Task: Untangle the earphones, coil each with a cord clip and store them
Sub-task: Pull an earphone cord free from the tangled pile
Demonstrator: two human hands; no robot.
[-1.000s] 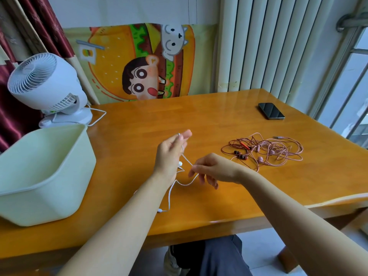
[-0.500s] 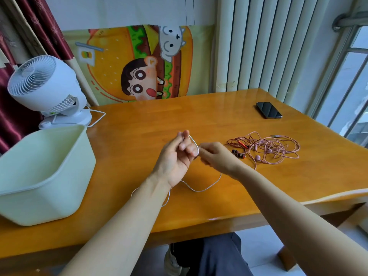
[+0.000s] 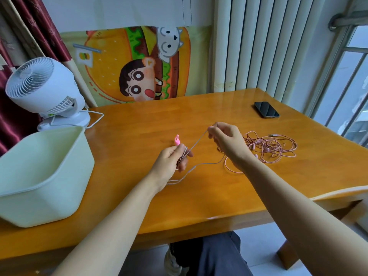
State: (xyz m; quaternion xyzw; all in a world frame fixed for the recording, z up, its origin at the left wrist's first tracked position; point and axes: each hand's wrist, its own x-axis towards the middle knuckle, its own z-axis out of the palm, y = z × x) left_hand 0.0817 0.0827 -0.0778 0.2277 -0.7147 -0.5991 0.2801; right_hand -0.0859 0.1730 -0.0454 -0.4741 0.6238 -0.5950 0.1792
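Left hand (image 3: pixel 171 160), fingers curled, grips coiled turns of a pale cord (image 3: pixel 196 144) and a pink clip (image 3: pixel 177 140) above the desk (image 3: pixel 139 120); right hand (image 3: pixel 227 142) pinches the taut run. Cord is likely light, limp and snag-prone: hold near the coil. 1 pink tangle (image 3: pixel 274 148) lies right, bin (image 3: pixel 39 196) left, fan (image 3: pixel 39 86) far left, phone (image 3: pixel 266 109) far right. Glossy wood; window at right.

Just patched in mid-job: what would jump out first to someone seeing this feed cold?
The two hands at table centre: the left hand grips loops of the white earphone cord, with a pink bunny clip poking up above its fingers, while the right hand pinches the cord taut. Next, the pink earphone tangle right of that hand, and the pale green bin at the table's left.
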